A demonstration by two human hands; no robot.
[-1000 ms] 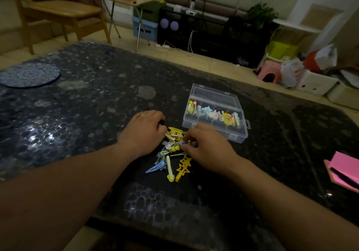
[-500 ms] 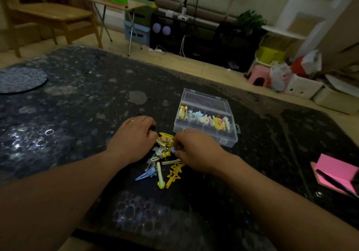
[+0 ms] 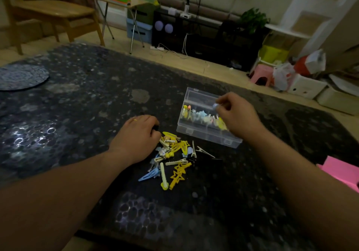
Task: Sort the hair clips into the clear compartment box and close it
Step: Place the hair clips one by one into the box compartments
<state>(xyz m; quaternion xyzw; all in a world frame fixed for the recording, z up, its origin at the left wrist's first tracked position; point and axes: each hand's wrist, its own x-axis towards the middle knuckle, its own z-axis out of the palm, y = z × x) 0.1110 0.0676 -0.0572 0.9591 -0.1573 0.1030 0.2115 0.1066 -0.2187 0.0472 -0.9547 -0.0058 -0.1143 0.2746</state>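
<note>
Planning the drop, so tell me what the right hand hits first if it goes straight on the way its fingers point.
Likely the open lid of the clear box: the right hand, pinching a small pale clip, points away and left over it. Depth is unclear; it might pass above.

Right hand (image 3: pixel 236 112) is off the pile (image 3: pixel 174 159) and now up over the box (image 3: pixel 196 95), pinching a small pale clip (image 3: pixel 215 106) at its fingertips. Right side of pile is now uncovered, with silver clips (image 3: pixel 204 151) showing on the tabletop.
</note>
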